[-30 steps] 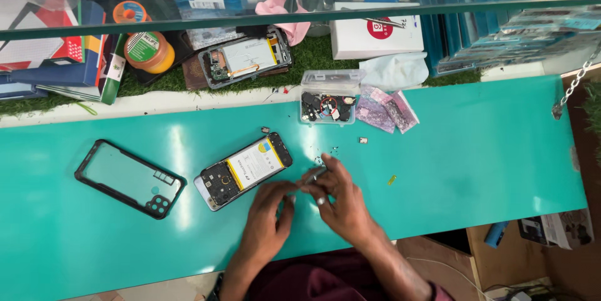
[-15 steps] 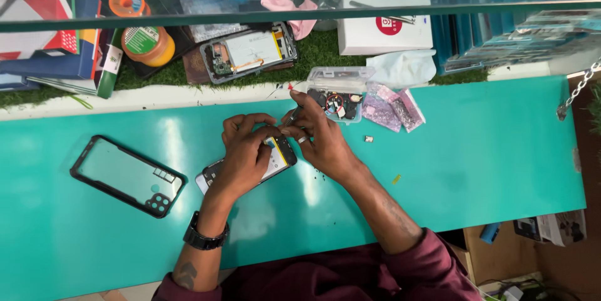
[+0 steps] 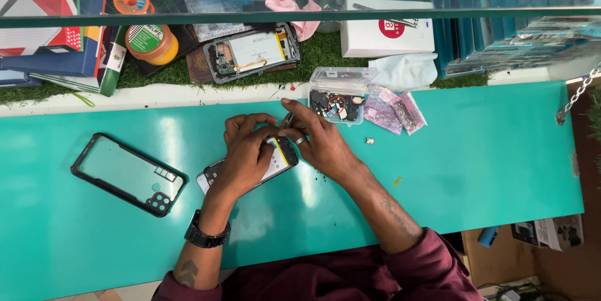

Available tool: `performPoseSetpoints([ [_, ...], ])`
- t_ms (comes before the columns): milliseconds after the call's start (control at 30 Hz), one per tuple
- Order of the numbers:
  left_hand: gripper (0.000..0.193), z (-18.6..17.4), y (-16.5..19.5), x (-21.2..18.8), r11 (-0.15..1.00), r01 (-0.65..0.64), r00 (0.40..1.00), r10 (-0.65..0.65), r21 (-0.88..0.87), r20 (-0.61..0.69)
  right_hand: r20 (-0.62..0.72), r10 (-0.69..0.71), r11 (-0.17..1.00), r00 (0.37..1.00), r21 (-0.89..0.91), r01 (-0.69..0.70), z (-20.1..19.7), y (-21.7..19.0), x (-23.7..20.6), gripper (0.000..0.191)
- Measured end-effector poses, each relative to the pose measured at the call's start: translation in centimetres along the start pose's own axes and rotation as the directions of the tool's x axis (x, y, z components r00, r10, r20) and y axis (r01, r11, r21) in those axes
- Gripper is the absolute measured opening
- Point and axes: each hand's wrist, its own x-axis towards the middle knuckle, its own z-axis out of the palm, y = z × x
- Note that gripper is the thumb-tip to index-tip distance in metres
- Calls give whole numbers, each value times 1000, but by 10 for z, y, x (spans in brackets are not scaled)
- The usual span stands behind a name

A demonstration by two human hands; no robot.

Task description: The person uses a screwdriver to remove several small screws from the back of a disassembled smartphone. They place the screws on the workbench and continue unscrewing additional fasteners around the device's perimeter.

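Teal tabletop (image 3: 488, 151). Clear phone case (image 3: 128, 174) with black rim lying flat at left. Clear parts box (image 3: 341, 94) open, pink bags (image 3: 394, 112) beside it. Second opened phone (image 3: 253, 52) on green turf (image 3: 325, 47). White box (image 3: 385, 35), solder spool (image 3: 150, 43).

White box (image 3: 387, 36) with red round label, yellow tape tub (image 3: 152, 43) with green label, behind the teal counter (image 3: 476, 157)

A glossy turquoise surface (image 3: 476, 163) carries a clear phone case (image 3: 128, 174) edged in black at left — beside it an opened phone (image 3: 282, 154) showing a yellow-trimmed white battery. Far right lie pink-purple speckled bags (image 3: 395, 113); beyond, green turf (image 3: 325, 47) holds an orange-yellow tape roll (image 3: 152, 42) — and a white box (image 3: 386, 36) with a red dot.
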Motion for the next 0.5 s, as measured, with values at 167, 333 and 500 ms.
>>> performPoseSetpoints([
  [167, 29, -1, 1, 1, 1000, 10, 1000, -10, -4, 4, -2, 14, 1000, 1000, 11, -14, 0, -1, 3, 64],
  [333, 37, -9, 10, 1, 994, -42, 999, 43, 99, -10, 79, 70, 993, 994, -106, -61, -5, -14, 5, 69],
  [500, 79, -21, 25, -16, 915, -62, 998, 64, 398, 8, 222, -116, 962, 968, -217, 165, -18, -21, 15, 81],
])
